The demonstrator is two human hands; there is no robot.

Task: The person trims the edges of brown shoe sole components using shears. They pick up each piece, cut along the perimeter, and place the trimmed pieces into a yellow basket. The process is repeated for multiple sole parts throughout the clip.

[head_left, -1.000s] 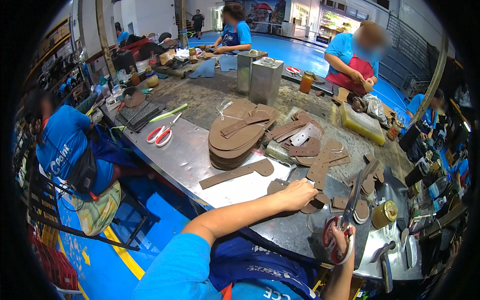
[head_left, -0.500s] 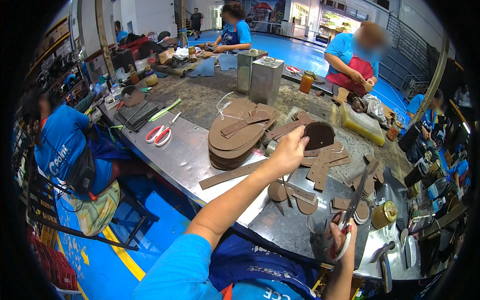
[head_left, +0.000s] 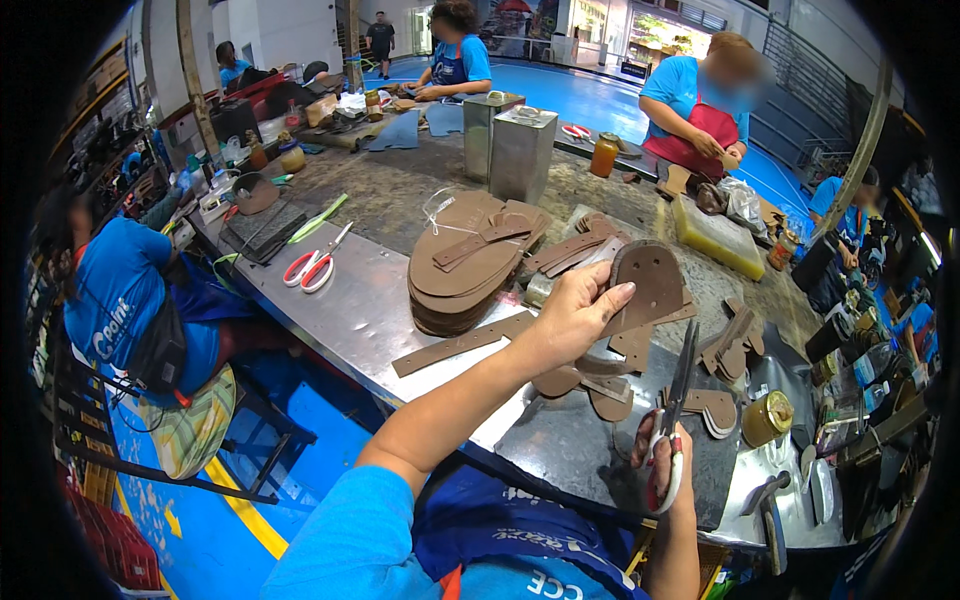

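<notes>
A brown leather piece (head_left: pixel 648 283) with a rounded end and small punched holes is pinched between the thumb and fingers of my left hand (head_left: pixel 578 312). My right hand (head_left: pixel 668 462) grips scissors (head_left: pixel 664 440) with red and white handles, their blades pointing up just below and right of the leather piece, apart from it. Under my left hand, more cut brown pieces (head_left: pixel 610 398) lie on the table. Just left of that hand stands a stack of brown sole-shaped sheets (head_left: pixel 440 297), with a dark strap (head_left: pixel 482 247) on top.
A second pair of scissors (head_left: pixel 318 262) and a long brown strip (head_left: pixel 455 345) lie to the left. Two metal cans (head_left: pixel 522 155) stand behind. At right are a glue jar (head_left: pixel 768 418), a hammer (head_left: pixel 770 515) and a yellowish block (head_left: pixel 717 237). Co-workers sit around the table.
My left hand has turned the leather piece so its holed face shows, bringing it slightly nearer. My right hand has moved the scissors up and left, toward the piece.
</notes>
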